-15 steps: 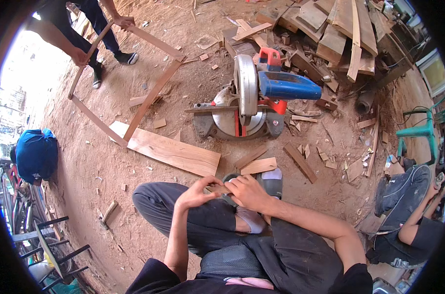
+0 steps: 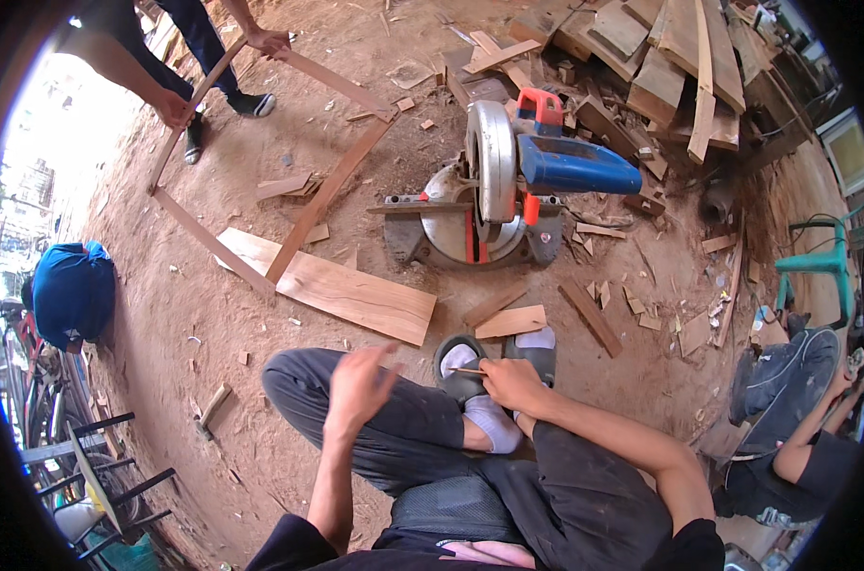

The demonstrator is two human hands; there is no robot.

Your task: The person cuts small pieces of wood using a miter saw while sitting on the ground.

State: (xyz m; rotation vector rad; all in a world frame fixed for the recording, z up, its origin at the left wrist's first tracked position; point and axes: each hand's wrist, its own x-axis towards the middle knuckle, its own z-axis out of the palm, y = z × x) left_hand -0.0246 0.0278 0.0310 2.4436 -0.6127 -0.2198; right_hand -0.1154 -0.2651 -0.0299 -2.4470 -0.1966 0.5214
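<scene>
I sit cross-legged on the dirt floor. My right hand point(image 2: 514, 383) rests by my foot in a white sock point(image 2: 494, 423) and pinches a thin pencil-like stick point(image 2: 466, 370), whose tip points left over a dark sandal point(image 2: 458, 366). Apart from it, my left hand point(image 2: 358, 385) hangs raised over my left knee with its fingers spread and nothing in it. Two short wood offcuts point(image 2: 508, 319) lie just beyond the sandal.
A blue mitre saw point(image 2: 508, 181) stands ahead, with a wide plank point(image 2: 346, 290) to its left. Another person's hands point(image 2: 175, 107) hold a wooden frame point(image 2: 322, 195) at the far left. Also here: stacked timber point(image 2: 679, 57), a blue bag point(image 2: 70, 290), a seated person point(image 2: 794, 428), a green chair point(image 2: 822, 262).
My left hand has let go at the foot and lifted away to the left, fingers spread. My right hand stays at the sandal with the stick.
</scene>
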